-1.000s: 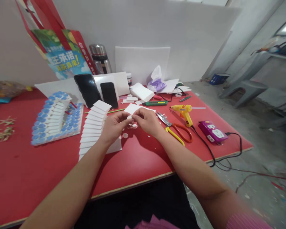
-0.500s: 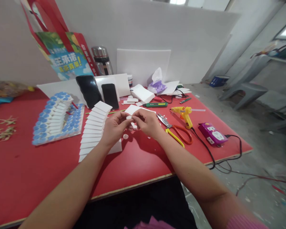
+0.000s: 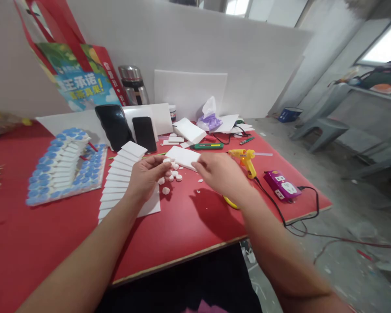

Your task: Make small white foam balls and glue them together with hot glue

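My left hand [image 3: 149,174] is closed on a small white disc [image 3: 167,161] between thumb and forefinger. Several white discs [image 3: 179,178] lie just right of its fingertips on the red table. My right hand [image 3: 217,173] is over the table near the right end of a white foam block [image 3: 183,157]; its fingers are bent together and whatever they hold, if anything, is too small to make out. Left of my left hand, white foam strips [image 3: 117,177] stand fanned like steps on a white board [image 3: 153,204].
A blue and white model [image 3: 68,167] stands at the left. Two phones [image 3: 144,134] lean behind the strips. On the right are a yellow glue gun [image 3: 246,160], yellow-handled scissors [image 3: 230,202] partly under my right arm, and a purple power socket [image 3: 283,185] with cables. A green cutter [image 3: 208,146] lies behind.
My right hand has moved right, away from my left hand, and now covers much of the scissors. More white discs show between the hands. The whole view has shifted slightly.
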A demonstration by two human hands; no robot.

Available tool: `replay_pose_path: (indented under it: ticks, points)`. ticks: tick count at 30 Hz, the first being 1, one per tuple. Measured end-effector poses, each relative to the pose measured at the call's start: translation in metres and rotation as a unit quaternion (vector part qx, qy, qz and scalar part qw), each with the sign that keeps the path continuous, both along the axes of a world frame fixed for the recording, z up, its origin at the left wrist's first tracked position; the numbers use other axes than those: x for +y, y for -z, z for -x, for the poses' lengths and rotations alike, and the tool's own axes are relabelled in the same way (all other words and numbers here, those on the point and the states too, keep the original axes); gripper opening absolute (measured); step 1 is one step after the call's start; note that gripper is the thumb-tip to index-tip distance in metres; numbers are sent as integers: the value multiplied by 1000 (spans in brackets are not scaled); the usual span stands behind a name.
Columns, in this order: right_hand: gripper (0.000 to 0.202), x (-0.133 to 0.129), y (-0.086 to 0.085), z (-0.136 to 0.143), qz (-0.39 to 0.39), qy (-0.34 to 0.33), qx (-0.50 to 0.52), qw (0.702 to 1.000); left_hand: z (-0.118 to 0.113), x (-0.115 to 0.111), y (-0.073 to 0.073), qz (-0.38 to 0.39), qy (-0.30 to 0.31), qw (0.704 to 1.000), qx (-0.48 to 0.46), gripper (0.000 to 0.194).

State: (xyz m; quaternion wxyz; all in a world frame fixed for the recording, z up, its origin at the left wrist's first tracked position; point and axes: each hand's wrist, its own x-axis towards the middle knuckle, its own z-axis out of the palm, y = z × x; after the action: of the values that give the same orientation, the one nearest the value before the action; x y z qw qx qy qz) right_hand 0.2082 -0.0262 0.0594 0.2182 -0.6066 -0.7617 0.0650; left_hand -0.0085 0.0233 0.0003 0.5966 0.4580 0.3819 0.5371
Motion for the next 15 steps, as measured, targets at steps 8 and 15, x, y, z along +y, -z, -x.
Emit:
replay_pose_path:
  ticks: [8,15]
  points:
    - [37,-22,29,-113,27,235,-165,958,3,2,2,133,126,968,-171,40]
    - [35,23,71,-150,96,276,-7,956,4,1,3,130,133,964,-187,40]
